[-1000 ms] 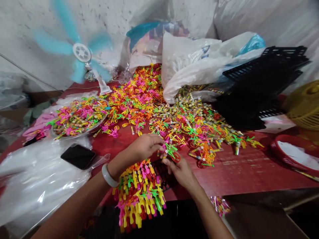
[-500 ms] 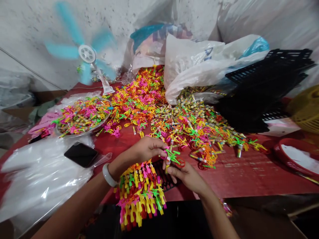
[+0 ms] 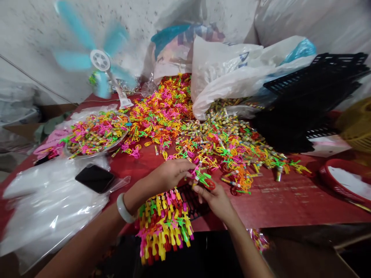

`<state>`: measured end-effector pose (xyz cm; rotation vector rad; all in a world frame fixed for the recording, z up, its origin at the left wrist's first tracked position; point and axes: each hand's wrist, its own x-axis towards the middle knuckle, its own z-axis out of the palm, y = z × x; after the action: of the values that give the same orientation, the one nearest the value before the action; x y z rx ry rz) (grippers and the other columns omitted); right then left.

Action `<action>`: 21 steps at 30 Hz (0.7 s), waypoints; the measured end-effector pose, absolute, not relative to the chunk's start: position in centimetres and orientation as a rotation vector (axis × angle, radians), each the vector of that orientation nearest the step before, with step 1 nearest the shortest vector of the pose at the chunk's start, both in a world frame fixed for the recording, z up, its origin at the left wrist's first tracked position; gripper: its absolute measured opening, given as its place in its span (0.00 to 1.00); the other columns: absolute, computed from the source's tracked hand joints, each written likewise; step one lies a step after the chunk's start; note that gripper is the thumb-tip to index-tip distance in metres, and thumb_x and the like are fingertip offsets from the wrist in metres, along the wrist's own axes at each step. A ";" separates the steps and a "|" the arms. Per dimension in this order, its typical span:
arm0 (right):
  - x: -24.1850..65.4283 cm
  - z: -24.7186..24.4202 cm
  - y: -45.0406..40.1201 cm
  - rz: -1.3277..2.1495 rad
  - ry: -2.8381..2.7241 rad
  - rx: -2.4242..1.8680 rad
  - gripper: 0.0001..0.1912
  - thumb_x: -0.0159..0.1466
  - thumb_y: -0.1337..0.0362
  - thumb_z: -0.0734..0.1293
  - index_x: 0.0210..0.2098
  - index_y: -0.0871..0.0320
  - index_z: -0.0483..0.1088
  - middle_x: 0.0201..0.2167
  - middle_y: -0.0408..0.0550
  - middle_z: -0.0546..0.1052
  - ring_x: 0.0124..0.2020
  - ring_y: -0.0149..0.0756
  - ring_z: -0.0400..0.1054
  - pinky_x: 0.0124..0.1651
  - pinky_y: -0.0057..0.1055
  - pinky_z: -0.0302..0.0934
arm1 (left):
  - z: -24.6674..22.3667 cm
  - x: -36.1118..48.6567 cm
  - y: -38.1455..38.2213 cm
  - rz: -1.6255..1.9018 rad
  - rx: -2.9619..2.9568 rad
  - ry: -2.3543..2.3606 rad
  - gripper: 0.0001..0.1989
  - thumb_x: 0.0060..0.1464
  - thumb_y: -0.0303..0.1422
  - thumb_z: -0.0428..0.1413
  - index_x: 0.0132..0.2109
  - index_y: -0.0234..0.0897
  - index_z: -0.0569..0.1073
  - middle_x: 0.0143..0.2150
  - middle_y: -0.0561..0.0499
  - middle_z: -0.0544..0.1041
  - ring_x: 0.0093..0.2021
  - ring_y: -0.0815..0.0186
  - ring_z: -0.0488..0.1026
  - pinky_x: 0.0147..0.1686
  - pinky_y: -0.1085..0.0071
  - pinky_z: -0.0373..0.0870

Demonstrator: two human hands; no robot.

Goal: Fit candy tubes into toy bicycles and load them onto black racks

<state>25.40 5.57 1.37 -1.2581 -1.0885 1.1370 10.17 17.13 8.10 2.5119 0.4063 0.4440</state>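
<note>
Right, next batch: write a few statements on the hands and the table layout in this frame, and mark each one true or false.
1. The left hand and right hand meet at small plastic pieces. True.
2. The pale bangle is on the right wrist. False: it is on the left.
3. The phone lies in the red basket. False: it lies on the clear plastic bags.
4. The red basket holds something white. True.
5. The fan has yellow blades. False: they are light blue.
</note>
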 end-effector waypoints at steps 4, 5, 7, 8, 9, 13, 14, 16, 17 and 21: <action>24.9 0.8 5.5 1.084 -1.092 -1.293 0.13 0.58 0.52 0.69 0.31 0.57 0.72 0.27 0.42 0.69 0.15 0.24 0.57 0.17 0.24 0.53 | 7.9 10.3 17.0 0.390 2.629 0.458 0.12 0.62 0.29 0.46 0.45 0.34 0.72 0.42 0.44 0.77 0.44 0.62 0.74 0.47 0.64 0.70; 24.6 0.5 5.5 1.058 -1.099 -1.309 0.13 0.58 0.53 0.68 0.31 0.57 0.72 0.28 0.42 0.69 0.15 0.24 0.57 0.16 0.24 0.53 | 7.8 10.3 16.9 0.361 2.670 0.472 0.11 0.61 0.29 0.47 0.44 0.34 0.73 0.41 0.44 0.77 0.44 0.61 0.74 0.47 0.63 0.70; 23.9 -0.4 5.5 0.994 -1.138 -1.342 0.12 0.60 0.54 0.67 0.29 0.57 0.71 0.28 0.43 0.69 0.16 0.25 0.59 0.17 0.24 0.53 | 7.5 10.3 16.9 0.304 2.709 0.503 0.09 0.60 0.28 0.48 0.43 0.33 0.73 0.40 0.44 0.78 0.43 0.60 0.74 0.47 0.63 0.70; 23.6 -0.9 5.6 0.956 -1.173 -1.355 0.11 0.61 0.56 0.67 0.28 0.57 0.71 0.28 0.43 0.70 0.18 0.27 0.61 0.19 0.24 0.55 | 7.2 10.2 16.9 0.276 2.701 0.521 0.09 0.59 0.28 0.49 0.42 0.33 0.73 0.40 0.44 0.78 0.42 0.61 0.74 0.47 0.64 0.70; 23.3 -1.4 5.6 0.914 -1.213 -1.363 0.09 0.61 0.59 0.67 0.28 0.56 0.71 0.27 0.43 0.70 0.20 0.29 0.63 0.21 0.24 0.56 | 6.8 10.0 17.0 0.257 2.682 0.536 0.09 0.59 0.27 0.49 0.42 0.33 0.73 0.40 0.44 0.78 0.42 0.61 0.74 0.46 0.64 0.70; 22.3 -3.0 5.8 0.775 -1.334 -1.354 0.07 0.60 0.71 0.63 0.30 0.55 0.73 0.29 0.44 0.73 0.30 0.35 0.69 0.32 0.27 0.61 | 5.5 8.8 17.6 0.232 2.598 0.560 0.10 0.59 0.26 0.48 0.42 0.34 0.74 0.40 0.46 0.79 0.39 0.64 0.75 0.44 0.67 0.71; 22.1 -3.1 5.8 0.754 -1.359 -1.354 0.10 0.59 0.74 0.62 0.31 0.55 0.73 0.29 0.44 0.73 0.31 0.35 0.69 0.33 0.27 0.61 | 5.4 8.5 17.7 0.234 2.582 0.574 0.11 0.60 0.26 0.48 0.42 0.34 0.74 0.40 0.46 0.79 0.39 0.64 0.75 0.44 0.67 0.71; 21.8 -2.9 5.6 0.726 -1.431 -1.373 0.14 0.56 0.77 0.60 0.33 0.56 0.73 0.30 0.45 0.73 0.32 0.35 0.69 0.34 0.27 0.61 | 5.6 8.0 17.5 0.243 2.540 0.638 0.12 0.61 0.27 0.47 0.43 0.34 0.74 0.40 0.45 0.80 0.39 0.64 0.76 0.43 0.67 0.72; 21.8 -2.7 5.5 0.712 -1.476 -1.400 0.17 0.55 0.79 0.59 0.35 0.56 0.73 0.30 0.45 0.73 0.32 0.35 0.68 0.34 0.26 0.61 | 5.9 7.8 17.2 0.250 2.516 0.687 0.12 0.61 0.28 0.46 0.43 0.34 0.75 0.40 0.45 0.80 0.39 0.64 0.76 0.42 0.67 0.72; 21.6 -1.8 4.9 0.627 -1.655 -1.577 0.23 0.54 0.82 0.57 0.43 0.56 0.72 0.36 0.48 0.73 0.34 0.34 0.69 0.34 0.25 0.62 | 7.6 7.4 14.8 0.217 2.445 0.864 0.14 0.64 0.33 0.44 0.44 0.33 0.74 0.42 0.44 0.79 0.41 0.62 0.76 0.43 0.65 0.72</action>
<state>21.64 4.89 -1.77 -1.5765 -1.6545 0.6270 7.45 14.78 7.57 2.4455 0.8637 0.2166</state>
